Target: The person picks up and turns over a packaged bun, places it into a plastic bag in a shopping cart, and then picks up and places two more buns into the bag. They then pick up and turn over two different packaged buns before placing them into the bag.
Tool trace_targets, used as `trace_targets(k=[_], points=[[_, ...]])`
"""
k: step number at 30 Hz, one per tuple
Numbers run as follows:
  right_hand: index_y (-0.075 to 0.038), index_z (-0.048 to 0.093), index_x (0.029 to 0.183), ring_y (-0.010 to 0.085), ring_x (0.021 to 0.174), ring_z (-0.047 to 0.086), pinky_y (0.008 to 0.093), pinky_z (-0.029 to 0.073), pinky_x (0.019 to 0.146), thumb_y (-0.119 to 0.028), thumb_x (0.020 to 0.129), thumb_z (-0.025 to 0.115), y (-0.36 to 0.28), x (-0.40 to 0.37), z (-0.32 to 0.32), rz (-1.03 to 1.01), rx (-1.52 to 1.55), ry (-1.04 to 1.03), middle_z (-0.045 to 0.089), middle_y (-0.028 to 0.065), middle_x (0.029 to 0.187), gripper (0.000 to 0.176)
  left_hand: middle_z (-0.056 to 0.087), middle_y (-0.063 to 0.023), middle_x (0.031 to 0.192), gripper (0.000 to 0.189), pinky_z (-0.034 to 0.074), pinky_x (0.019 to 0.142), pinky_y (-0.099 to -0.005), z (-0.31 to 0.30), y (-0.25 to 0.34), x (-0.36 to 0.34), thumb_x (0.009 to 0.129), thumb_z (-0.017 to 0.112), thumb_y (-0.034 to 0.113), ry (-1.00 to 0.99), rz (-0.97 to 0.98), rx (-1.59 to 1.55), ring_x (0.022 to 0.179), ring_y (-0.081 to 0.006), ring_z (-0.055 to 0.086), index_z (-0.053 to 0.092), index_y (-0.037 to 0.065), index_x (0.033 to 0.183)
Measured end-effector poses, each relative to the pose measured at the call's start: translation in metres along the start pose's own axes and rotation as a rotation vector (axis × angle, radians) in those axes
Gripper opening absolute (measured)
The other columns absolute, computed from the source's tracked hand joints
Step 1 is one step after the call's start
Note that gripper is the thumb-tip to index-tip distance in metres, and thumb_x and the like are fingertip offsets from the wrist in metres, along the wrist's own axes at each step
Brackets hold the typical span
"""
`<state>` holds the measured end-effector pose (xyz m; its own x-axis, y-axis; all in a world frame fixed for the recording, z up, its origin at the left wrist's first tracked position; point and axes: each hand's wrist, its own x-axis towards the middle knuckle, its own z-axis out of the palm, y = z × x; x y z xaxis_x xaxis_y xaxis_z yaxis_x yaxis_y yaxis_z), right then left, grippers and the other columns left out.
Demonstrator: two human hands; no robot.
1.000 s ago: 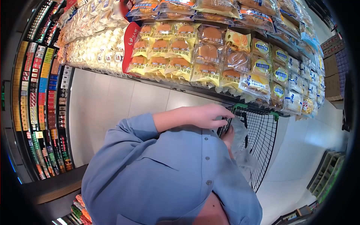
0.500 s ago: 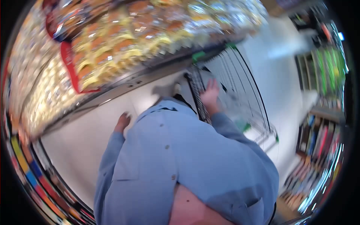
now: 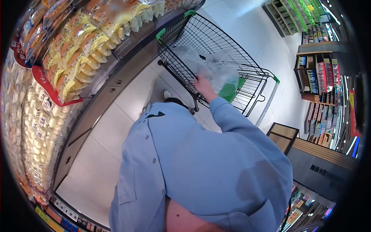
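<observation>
Item: one right hand (image 3: pixel 204 86), fingers curled together over the near top rim of a wire shopping cart (image 3: pixel 178 58); whether the fingertips also meet the clear plastic bag (image 3: pixel 222 71) just beyond, I cannot tell. Left hand: out of sight. Cart: to the wearer's front right, its green-capped left end beside the display base (image 3: pixel 104 98), the bag lying inside by a green panel (image 3: pixel 228 92). To the left: wrapped cakes (image 3: pixel 71 58) and a red divider (image 3: pixel 48 87). Handling note, by judgement: firm, even hold on the rim, thin plastic free of the fingers, corner kept off the display.
</observation>
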<state>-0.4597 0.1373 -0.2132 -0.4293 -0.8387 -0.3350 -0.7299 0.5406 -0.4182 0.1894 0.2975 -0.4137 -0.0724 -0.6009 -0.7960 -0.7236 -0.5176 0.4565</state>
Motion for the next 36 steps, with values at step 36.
trace_targets(k=[36], points=[[0.002,0.052,0.128,0.0404,0.109,0.059,0.0454,0.048,0.092,-0.025,0.091,0.056,0.016,-0.105,0.063,-0.286,0.344,-0.435,0.061,0.0268,0.118,0.046,0.062,-0.0247,0.119,0.052,0.053,0.088,-0.0354,0.048,0.194,-0.115,0.094,0.058,0.025,0.07,0.035,-0.055,0.104,-0.0293,0.065,0.048,-0.005,0.135]])
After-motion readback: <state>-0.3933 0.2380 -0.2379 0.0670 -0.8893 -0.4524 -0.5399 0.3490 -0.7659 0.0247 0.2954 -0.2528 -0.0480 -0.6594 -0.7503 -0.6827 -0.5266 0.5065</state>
